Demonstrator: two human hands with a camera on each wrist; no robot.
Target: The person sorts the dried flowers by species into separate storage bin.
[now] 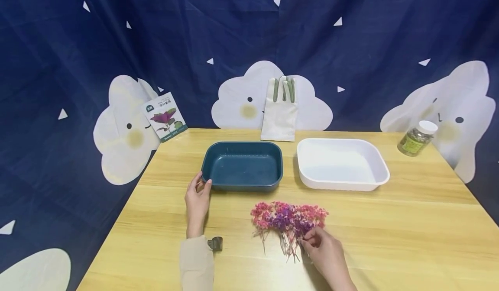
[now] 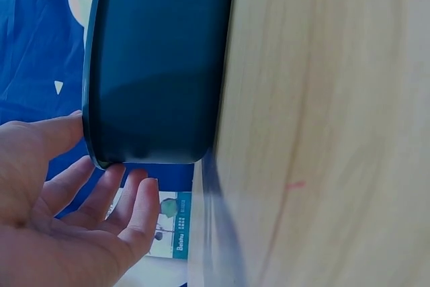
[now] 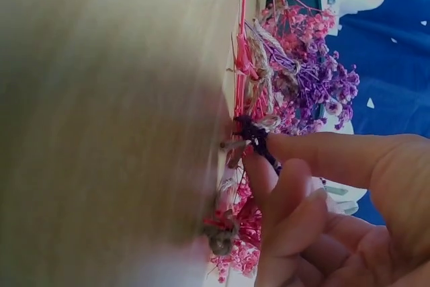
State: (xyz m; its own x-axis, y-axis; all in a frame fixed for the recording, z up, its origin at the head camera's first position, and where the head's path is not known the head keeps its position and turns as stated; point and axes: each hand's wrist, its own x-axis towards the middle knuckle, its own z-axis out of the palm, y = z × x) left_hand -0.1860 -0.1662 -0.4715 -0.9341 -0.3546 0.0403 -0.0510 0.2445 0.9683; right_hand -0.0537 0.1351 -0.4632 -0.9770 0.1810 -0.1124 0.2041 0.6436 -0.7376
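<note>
Right hand: pinching flowers by stems
Left hand: gripping blue tray corner
Flowers ahead of right hand: likely handling light, brittle; stems offering safest hold

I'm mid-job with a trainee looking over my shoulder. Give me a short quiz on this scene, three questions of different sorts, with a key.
1. Short answer: What is the left hand touching, and where on it?
2. True or false: The jar is to the right of the white tray.
3. Multiple choice: Which colours show in the flowers at the right hand?
A) yellow and white
B) pink and purple
C) blue and orange

Key:
1. The dark teal tray, at its near left corner.
2. True.
3. B.
</note>
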